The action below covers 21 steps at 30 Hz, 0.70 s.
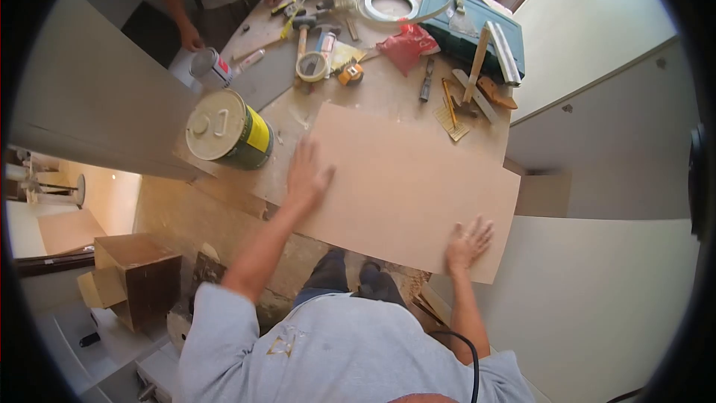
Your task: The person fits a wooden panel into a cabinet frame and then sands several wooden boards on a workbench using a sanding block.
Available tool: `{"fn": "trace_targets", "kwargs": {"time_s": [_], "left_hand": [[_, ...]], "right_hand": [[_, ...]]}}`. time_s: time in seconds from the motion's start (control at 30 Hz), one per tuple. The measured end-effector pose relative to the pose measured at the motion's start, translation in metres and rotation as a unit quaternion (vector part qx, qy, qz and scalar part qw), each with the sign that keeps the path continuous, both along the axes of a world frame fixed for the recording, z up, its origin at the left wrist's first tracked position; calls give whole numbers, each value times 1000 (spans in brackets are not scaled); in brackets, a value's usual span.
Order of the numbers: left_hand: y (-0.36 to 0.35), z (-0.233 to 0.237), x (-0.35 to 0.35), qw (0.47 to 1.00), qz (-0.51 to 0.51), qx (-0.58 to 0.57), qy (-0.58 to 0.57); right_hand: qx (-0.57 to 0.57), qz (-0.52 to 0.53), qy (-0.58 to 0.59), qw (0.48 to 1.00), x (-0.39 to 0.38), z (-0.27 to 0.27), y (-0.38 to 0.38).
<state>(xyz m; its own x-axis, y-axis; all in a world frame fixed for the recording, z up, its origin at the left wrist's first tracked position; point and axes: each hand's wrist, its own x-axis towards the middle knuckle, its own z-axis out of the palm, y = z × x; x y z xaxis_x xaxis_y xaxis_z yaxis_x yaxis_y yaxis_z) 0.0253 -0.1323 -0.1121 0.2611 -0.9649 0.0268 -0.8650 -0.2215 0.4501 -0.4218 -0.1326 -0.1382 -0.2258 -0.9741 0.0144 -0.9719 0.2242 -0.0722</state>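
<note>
A flat, light brown board (403,186) lies across the near part of the workbench, its front edge reaching past the bench towards my body. My left hand (309,175) rests on the board's left end, fingers stretched out. On the right end, near the front corner, lies my right hand (469,244), flat with its fingers spread. Neither hand holds anything. Just left of my left hand stands a large metal can (242,134) with a yellow label and a closed lid.
Behind the board are a tape measure (350,72), a tape roll (312,66), a hammer (302,30), a red bag (406,46) and a green toolbox (477,30). Another person's hand (192,39) is near a smaller can (210,67). A wooden box (138,276) stands lower left.
</note>
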Motion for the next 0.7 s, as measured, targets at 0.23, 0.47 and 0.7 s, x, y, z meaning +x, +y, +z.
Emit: {"fn": "trace_targets", "kwargs": {"time_s": [0.23, 0.47, 0.7], "left_hand": [[317, 11, -17, 907, 342, 243, -39], [584, 24, -51, 503, 839, -40, 205], [632, 44, -167, 491, 871, -3, -6]], "right_hand": [[93, 629, -190, 748, 217, 41, 41], [-67, 772, -248, 581, 245, 23, 31], [26, 639, -382, 667, 293, 34, 38]]}}
